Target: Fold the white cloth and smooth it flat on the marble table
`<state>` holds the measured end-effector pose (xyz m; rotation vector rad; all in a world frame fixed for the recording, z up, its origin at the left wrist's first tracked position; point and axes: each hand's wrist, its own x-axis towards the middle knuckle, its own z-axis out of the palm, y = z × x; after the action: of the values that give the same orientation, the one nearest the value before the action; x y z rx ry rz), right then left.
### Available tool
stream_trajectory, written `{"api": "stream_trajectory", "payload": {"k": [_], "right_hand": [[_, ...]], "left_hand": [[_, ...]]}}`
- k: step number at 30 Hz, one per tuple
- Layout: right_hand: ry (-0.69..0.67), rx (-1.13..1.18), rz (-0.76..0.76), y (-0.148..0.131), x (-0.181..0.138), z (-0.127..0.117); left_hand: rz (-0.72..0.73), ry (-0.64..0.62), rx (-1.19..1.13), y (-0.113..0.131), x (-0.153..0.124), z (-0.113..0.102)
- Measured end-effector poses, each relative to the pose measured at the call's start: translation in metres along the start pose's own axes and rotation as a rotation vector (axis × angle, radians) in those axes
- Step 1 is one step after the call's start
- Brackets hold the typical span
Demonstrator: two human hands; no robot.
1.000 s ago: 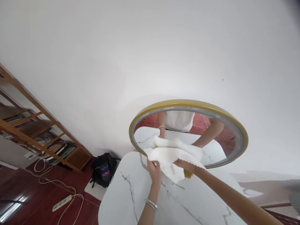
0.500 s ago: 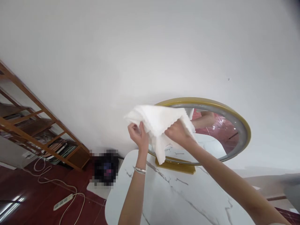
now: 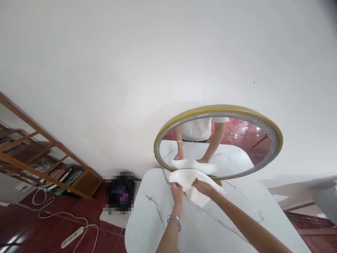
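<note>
A white cloth (image 3: pixel 184 178) with a wavy edge lies bunched at the lower rim of an oval-looking mirror (image 3: pixel 237 135) with a gold frame. My left hand (image 3: pixel 177 192), a silver bangle on its wrist, is closed on the cloth's left part. Farther right, my right hand (image 3: pixel 202 187) grips the cloth with its fingers partly under the folds. A corner of the cloth hangs toward the white marbled table (image 3: pixel 150 221). Most of the mirror's gold base (image 3: pixel 218 182) is hidden behind the cloth. Both arms and the cloth show reflected in the glass.
Behind the table rises a white wall (image 3: pixel 105 70). At the left stands a wooden shelf (image 3: pixel 55 153) with papers and other items. A power strip (image 3: pixel 72 238) and its cable lie on the red floor (image 3: pixel 105 235). Beside the table is a blurred-out dark object (image 3: pixel 119 193).
Both hands have brought the cloth down from in front of the mirror's left half to its lower rim. More of the glass now shows. The view has shifted slightly.
</note>
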<state>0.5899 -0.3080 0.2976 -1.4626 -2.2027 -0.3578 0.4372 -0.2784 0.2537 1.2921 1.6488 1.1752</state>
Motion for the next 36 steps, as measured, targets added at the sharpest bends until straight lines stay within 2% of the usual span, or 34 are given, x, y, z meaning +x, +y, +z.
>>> {"api": "stream_trajectory", "payload": {"k": [2,5,9,11,13,16,18,20,21,23,26,28,33,36], "right_hand": [[-0.01,0.015,0.025,0.005,-0.038,0.006],[-0.004,0.024,0.119,0.007,-0.082,0.013],[0.032,0.023,0.274,0.007,-0.106,0.024],[0.087,0.026,0.385,0.004,-0.108,0.028],[0.197,0.07,0.562,-0.004,-0.107,0.027],[0.435,0.21,0.8,-0.019,-0.101,0.011],[0.603,0.229,0.837,-0.027,-0.093,-0.009],[0.709,0.143,0.807,-0.03,-0.086,-0.033],[0.694,0.078,0.774,-0.03,-0.083,-0.044],[0.512,-0.017,0.653,-0.027,-0.08,-0.064],[0.118,0.04,0.411,-0.022,-0.083,-0.085],[-0.003,0.164,0.366,-0.021,-0.09,-0.095],[-0.121,0.361,0.6,-0.024,-0.117,-0.13],[-0.218,0.419,0.675,-0.019,-0.136,-0.162]], "left_hand": [[0.026,-0.105,0.057,-0.009,-0.01,0.004],[0.1,-0.198,0.128,-0.015,-0.026,0.009],[0.226,-0.241,0.171,-0.007,-0.041,0.014],[0.402,-0.242,0.203,0.003,-0.044,0.01],[0.648,-0.258,0.255,0.017,-0.045,0.0],[0.952,-0.363,0.322,0.041,-0.044,-0.022],[1.093,-0.481,0.334,0.056,-0.042,-0.038],[1.198,-0.615,0.34,0.067,-0.04,-0.05],[1.239,-0.68,0.349,0.071,-0.039,-0.055],[1.284,-0.791,0.385,0.078,-0.039,-0.064],[1.267,-0.925,0.444,0.087,-0.041,-0.074],[1.172,-1.0,0.484,0.094,-0.045,-0.081],[0.705,-1.226,0.66,0.114,-0.055,-0.091],[0.459,-1.349,0.609,0.128,-0.062,-0.09]]}}
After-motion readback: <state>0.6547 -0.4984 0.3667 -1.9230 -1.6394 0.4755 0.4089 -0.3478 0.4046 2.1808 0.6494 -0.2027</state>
